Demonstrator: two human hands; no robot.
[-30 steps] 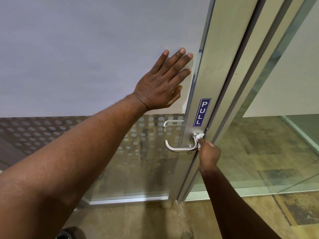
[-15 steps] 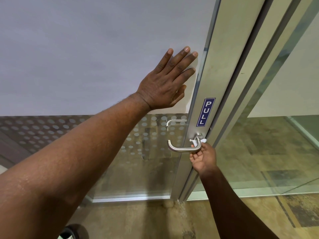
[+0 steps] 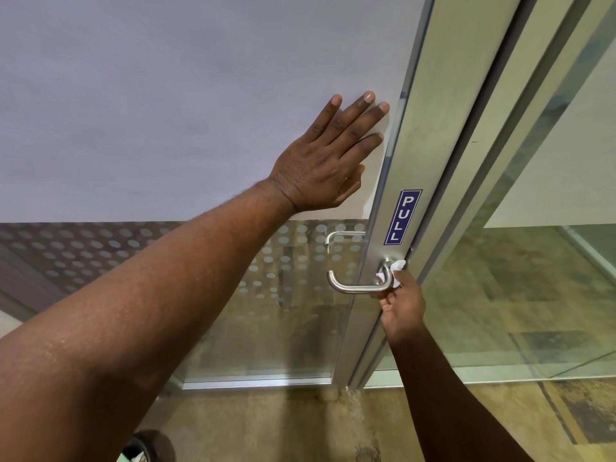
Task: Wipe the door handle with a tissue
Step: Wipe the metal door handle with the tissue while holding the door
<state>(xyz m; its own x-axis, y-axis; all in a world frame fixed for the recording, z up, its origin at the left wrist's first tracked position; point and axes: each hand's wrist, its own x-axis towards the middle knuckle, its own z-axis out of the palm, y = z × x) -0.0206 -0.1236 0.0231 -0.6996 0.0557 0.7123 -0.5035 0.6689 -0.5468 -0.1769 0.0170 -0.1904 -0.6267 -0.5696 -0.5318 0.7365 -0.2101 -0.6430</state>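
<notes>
A brushed-metal lever door handle (image 3: 353, 287) sticks out to the left from the aluminium door frame (image 3: 430, 135), just below a blue PULL sticker (image 3: 402, 217). My right hand (image 3: 401, 306) comes up from below and pinches a small white tissue (image 3: 396, 271) against the handle's neck, where it meets the frame. My left hand (image 3: 328, 158) lies flat with fingers spread on the frosted glass door panel (image 3: 166, 95), above and left of the handle.
The lower glass (image 3: 283, 295) is clear with a dotted band, showing a second handle (image 3: 340, 236) on the far side. A fixed glass panel (image 3: 520, 295) stands to the right. Brown patterned floor (image 3: 300, 425) runs below, with a dark round object (image 3: 143, 448) at the bottom edge.
My right hand has dropped from beside the handle's base to beneath it, palm turned up, with the tissue now wrapped round the neck. My left hand stays pressed on the glass.
</notes>
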